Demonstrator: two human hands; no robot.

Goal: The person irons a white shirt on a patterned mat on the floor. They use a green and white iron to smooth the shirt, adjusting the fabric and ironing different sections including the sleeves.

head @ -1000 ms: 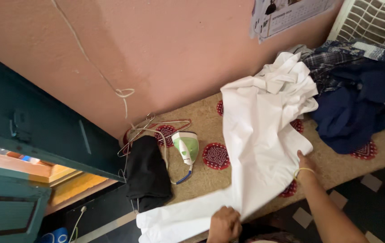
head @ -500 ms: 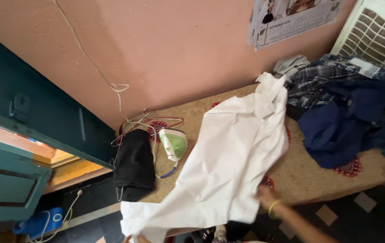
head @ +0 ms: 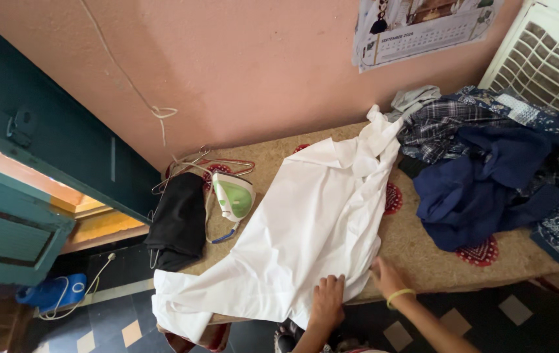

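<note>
Pink plaster wall (head: 260,72) backs a table covered in a speckled tan cloth (head: 423,252), seen from above. At the bottom centre, the left hand (head: 327,302) lies flat, fingers together and pointing up the frame, pressing the near edge of a white shirt (head: 305,229). Just right of it, the right hand (head: 387,278), a yellow bangle (head: 398,296) at the wrist, rests open with fingers spread beside the shirt's hem; neither hand grips anything. Creased and spread diagonally, the shirt runs from lower left to upper centre. A green and white iron (head: 232,196) and a black garment (head: 178,222) sit left; a heap of dark blue clothes (head: 489,176) fills the right.
</note>
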